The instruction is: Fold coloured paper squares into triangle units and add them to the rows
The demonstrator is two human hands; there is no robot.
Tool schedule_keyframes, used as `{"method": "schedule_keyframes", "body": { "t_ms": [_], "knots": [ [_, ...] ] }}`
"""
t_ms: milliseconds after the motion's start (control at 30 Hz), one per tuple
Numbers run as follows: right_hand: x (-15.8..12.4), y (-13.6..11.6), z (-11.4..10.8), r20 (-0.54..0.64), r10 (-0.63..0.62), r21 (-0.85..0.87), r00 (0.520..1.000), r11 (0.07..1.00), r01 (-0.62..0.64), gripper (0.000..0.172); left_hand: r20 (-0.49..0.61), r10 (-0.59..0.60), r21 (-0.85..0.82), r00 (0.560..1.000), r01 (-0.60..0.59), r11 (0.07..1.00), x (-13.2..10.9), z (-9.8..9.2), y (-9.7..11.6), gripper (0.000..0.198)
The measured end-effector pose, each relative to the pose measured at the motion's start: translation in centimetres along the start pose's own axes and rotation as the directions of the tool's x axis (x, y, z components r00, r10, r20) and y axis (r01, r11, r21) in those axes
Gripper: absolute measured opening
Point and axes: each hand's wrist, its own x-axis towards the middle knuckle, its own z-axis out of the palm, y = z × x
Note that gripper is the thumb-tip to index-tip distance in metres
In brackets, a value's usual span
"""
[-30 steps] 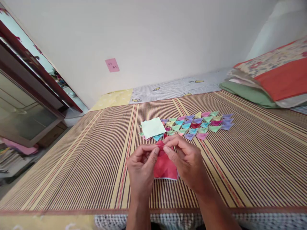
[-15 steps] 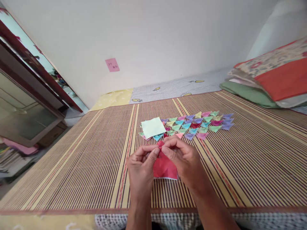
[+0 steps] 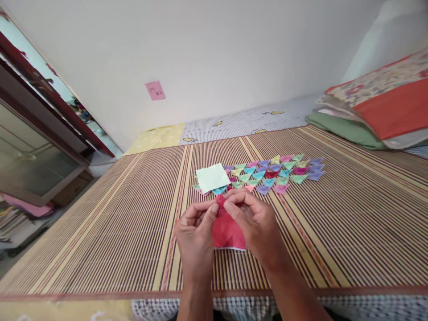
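Note:
Between both hands is a small red folded paper piece (image 3: 220, 200). My left hand (image 3: 195, 227) pinches its left side between thumb and index finger. From the right, my right hand (image 3: 252, 220) pinches the other side, thumb and finger closed on it. Red paper sheets (image 3: 230, 232) with a white lower edge lie on the mat under the hands. Just beyond the fingertips is a pale green square sheet (image 3: 213, 178), covering part of several rows of colourful folded paper pieces (image 3: 272, 174).
A striped bamboo mat (image 3: 127, 232) covers the bed. Folded bedding and a red floral cushion (image 3: 391, 107) are piled at the right. A pink note (image 3: 155, 90) is stuck on the white wall (image 3: 234, 53). A glass-fronted cabinet (image 3: 36, 165) stands at the left.
The fingertips have shifted slightly on the red paper, and its folded top shows more plainly between them. Both hands keep their pinch. The rest of the scene looks the same.

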Motion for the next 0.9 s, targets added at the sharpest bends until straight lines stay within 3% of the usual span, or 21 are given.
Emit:
{"method": "schedule_keyframes", "body": {
  "t_ms": [400, 567, 733, 900],
  "knots": [
    [-0.26, 0.21, 0.68, -0.077, 0.018, 0.027, 0.997, 1.000, -0.016, 0.015, -0.027, -0.017, -0.073, 0.999, 0.015, 0.997, -0.17, 0.38, 0.07, 0.011],
    [-0.35, 0.55, 0.68, -0.115, 0.103, 0.079, 0.988, 0.992, -0.095, 0.009, -0.045, -0.036, -0.098, 0.998, 0.032, 0.995, -0.12, 0.41, 0.01, 0.017],
    [-0.03, 0.51, 0.45, -0.016, 0.170, 0.037, 0.985, 0.985, -0.169, 0.016, -0.077, 0.015, -0.090, 0.997, -0.022, 0.996, -0.14, 0.40, -0.10, 0.019],
    [-0.07, 0.07, -0.09, -0.002, 0.121, -0.097, 0.993, 0.988, -0.120, 0.021, 0.014, -0.058, -0.093, 0.998, 0.059, 0.994, 0.14, 0.10, -0.22, 0.020]
  ]
}}
